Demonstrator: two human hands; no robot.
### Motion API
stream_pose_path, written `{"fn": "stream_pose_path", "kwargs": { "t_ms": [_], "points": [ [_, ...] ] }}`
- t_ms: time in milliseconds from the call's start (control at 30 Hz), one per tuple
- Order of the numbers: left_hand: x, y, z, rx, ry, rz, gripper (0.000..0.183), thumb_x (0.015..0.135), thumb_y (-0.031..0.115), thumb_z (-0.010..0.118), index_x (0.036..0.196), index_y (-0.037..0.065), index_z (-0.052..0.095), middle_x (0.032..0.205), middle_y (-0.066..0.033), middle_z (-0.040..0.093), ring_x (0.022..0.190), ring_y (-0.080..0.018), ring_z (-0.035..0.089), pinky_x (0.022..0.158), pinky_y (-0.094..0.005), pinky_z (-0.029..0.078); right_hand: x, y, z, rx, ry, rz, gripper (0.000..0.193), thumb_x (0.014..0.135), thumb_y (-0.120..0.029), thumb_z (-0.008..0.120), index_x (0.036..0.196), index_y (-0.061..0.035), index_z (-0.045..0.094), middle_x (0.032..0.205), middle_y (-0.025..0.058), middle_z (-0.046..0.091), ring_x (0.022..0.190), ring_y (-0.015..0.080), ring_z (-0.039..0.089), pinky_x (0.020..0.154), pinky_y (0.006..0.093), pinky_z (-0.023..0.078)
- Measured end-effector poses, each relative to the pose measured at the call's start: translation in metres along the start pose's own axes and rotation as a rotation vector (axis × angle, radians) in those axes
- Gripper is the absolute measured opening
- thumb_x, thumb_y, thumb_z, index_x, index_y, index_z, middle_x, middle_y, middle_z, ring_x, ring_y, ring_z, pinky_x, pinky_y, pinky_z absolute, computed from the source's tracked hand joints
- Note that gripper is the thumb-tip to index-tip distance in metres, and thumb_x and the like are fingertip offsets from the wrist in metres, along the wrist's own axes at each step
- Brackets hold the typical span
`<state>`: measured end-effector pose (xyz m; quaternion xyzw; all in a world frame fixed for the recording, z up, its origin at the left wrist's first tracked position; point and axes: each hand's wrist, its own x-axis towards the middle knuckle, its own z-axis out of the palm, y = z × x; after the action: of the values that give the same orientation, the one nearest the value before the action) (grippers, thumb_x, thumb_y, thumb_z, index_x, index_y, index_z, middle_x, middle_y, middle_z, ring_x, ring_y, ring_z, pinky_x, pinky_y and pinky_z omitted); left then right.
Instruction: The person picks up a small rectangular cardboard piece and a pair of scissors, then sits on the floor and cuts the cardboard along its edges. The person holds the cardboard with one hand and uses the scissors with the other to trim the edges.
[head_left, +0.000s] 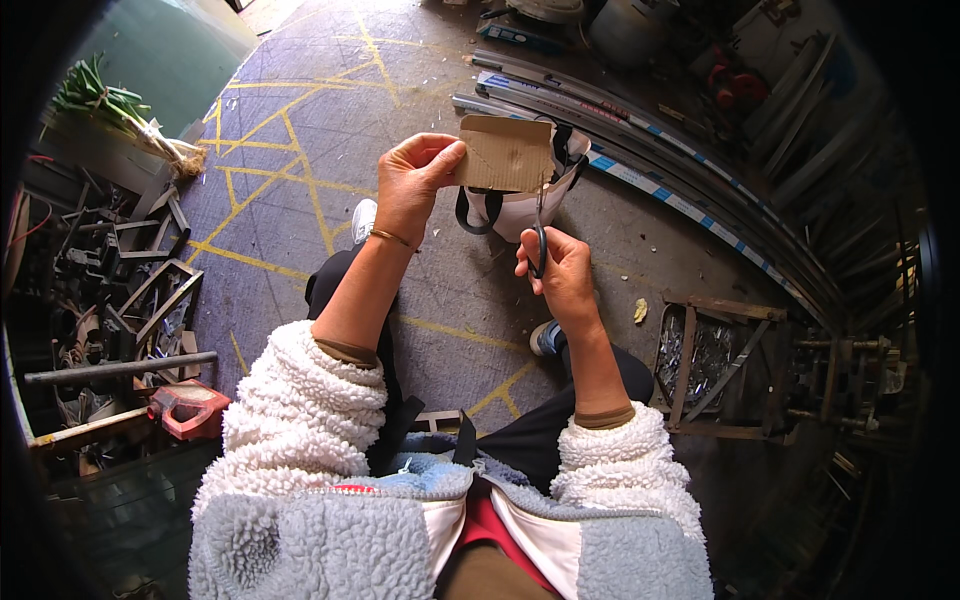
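Observation:
A small brown piece of cardboard (508, 153) is pinched at its left edge by my left hand (412, 180), thumb on the near face. My right hand (562, 272) grips a pair of scissors (541, 236) with dark handles, fingers in the loops. The blades point away from me and meet the cardboard's lower right corner; whether they are open or closed on it I cannot tell. Below and behind the cardboard a pale bag (520, 221) with black handles stands on the floor, partly hidden.
Long metal profiles (640, 180) lie along the right. A rusty metal frame (720, 365) stands at the near right. On the left are metal scraps (120, 290), a red tool part (188, 410) and green onions (120, 115). Yellow lines mark the concrete floor (290, 210).

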<state>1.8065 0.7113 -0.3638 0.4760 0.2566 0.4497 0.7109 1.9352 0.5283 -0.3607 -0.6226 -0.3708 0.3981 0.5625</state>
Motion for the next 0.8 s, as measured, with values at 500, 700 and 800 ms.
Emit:
{"fn": "stream_pose_path", "kwargs": {
  "t_ms": [500, 700, 800],
  "points": [
    [0.0001, 0.0017, 0.0004, 0.053, -0.052, -0.002, 0.013, 0.087, 0.012, 0.074, 0.095, 0.002, 0.072, 0.087, -0.0058, 0.072, 0.077, -0.0110, 0.067, 0.070, -0.0263, 0.057, 0.0016, -0.0025, -0.0008, -0.028, 0.017, 0.000, 0.042, 0.094, -0.044, 0.064, 0.084, -0.0028, 0.065, 0.071, 0.0006, 0.063, 0.063, 0.0045, 0.061, 0.046, 0.0177, 0.041],
    [-0.0010, 0.0012, 0.0010, 0.053, -0.060, 0.001, 0.014, 0.088, 0.016, 0.074, 0.096, 0.005, 0.072, 0.086, -0.0012, 0.071, 0.077, -0.0073, 0.064, 0.069, -0.0221, 0.052, 0.0012, 0.0006, -0.0001, -0.008, 0.034, -0.029, 0.041, 0.096, -0.041, 0.062, 0.085, -0.0023, 0.065, 0.073, 0.0014, 0.063, 0.062, 0.0046, 0.061, 0.045, 0.0178, 0.040],
    [-0.0009, 0.0013, 0.0016, 0.044, -0.052, 0.010, 0.013, 0.088, 0.014, 0.074, 0.095, 0.004, 0.072, 0.086, -0.0026, 0.071, 0.076, -0.0083, 0.065, 0.069, -0.0233, 0.054, 0.0007, 0.0009, 0.0013, 0.014, 0.033, -0.031, 0.040, 0.097, -0.040, 0.061, 0.086, -0.0020, 0.065, 0.074, 0.0017, 0.064, 0.061, 0.0045, 0.061, 0.044, 0.0175, 0.039]
  ]
}}
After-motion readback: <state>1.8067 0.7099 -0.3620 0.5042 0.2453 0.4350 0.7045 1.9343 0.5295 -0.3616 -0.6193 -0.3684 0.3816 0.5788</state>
